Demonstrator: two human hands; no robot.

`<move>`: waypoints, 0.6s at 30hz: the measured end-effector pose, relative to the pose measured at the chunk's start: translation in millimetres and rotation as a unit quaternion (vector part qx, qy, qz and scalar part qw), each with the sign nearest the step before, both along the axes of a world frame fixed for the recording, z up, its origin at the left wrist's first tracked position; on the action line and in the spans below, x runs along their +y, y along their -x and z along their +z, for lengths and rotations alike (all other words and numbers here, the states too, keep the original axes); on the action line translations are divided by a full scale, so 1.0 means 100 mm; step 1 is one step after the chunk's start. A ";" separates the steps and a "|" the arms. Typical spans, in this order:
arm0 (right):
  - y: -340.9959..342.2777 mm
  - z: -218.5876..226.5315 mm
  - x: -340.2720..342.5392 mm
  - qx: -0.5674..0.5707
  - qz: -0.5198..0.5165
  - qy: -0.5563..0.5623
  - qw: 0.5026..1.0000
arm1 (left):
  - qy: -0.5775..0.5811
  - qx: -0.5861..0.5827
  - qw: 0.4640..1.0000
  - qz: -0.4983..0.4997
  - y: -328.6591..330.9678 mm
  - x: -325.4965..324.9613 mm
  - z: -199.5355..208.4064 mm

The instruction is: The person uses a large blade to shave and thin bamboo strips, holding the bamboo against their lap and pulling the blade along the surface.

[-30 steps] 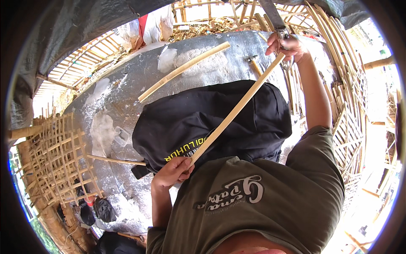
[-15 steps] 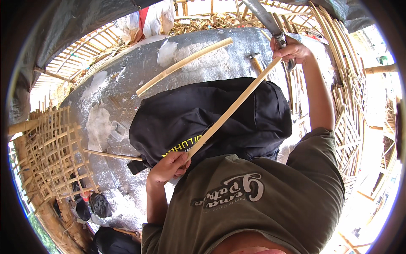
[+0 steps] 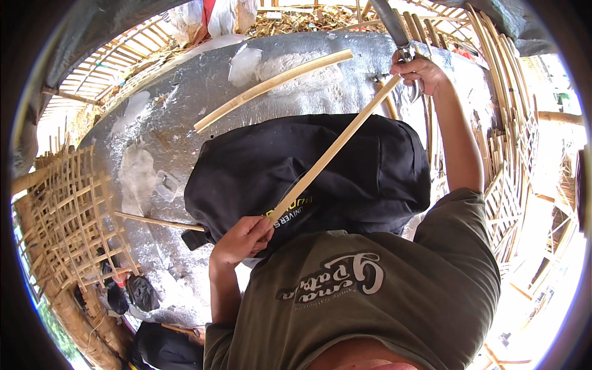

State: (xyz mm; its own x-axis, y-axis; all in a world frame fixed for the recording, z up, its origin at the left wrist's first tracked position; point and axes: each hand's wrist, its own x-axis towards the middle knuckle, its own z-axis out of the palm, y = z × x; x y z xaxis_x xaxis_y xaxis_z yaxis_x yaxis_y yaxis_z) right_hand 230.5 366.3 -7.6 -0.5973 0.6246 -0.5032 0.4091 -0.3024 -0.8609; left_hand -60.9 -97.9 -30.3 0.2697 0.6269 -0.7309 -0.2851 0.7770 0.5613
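A long pale bamboo strip [image 3: 336, 148] slants across my lap, held at both ends. My left hand [image 3: 240, 239] pinches its lower end close to my shirt. Up at the right, my right hand [image 3: 427, 74] is closed round the metal handle of a large knife [image 3: 390, 21], with the strip's upper end against its fingers. The knife's dark blade points up and runs out of the top of the view. Beneath the strip, black cloth [image 3: 259, 151] with printed lettering covers my lap.
Another split bamboo piece [image 3: 271, 85] lies on the silvery sheet [image 3: 209, 77] beyond my lap. A hammer [image 3: 390, 106] lies partly hidden behind the held strip. Woven bamboo lattice [image 3: 74, 216] stands at the left, and bamboo slats [image 3: 502, 80] at the right. A thin stick [image 3: 157, 221] lies left of the cloth.
My right hand has shifted slightly left and up with the knife and the strip's upper end. My left hand still pinches the lower end, and the view has shifted a little.
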 end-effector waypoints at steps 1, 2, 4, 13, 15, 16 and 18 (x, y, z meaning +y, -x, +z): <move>0.04 -0.03 0.03 -0.006 -0.009 -0.006 1.000 | -0.005 0.003 1.000 -0.010 0.06 -0.01 -0.04; 0.06 -0.09 0.09 -0.015 -0.021 -0.016 1.000 | -0.010 0.006 1.000 -0.021 0.12 -0.02 -0.07; 0.07 -0.18 0.29 -0.018 -0.028 -0.016 0.999 | -0.006 -0.025 1.000 -0.018 0.23 -0.04 -0.09; 1.07 -0.44 2.22 0.062 -0.091 -0.180 0.977 | 0.000 0.051 0.994 0.099 0.41 0.19 -0.07; 1.50 -0.48 2.68 0.138 -0.084 -0.237 0.958 | -0.006 0.062 0.991 0.121 0.41 0.26 -0.04; 1.79 -0.44 2.70 0.163 -0.078 -0.258 0.949 | -0.006 0.069 0.989 0.128 0.42 0.26 0.00; 2.07 -0.32 2.35 0.055 -0.075 -0.290 0.953 | -0.003 0.105 0.984 0.142 0.42 0.23 0.06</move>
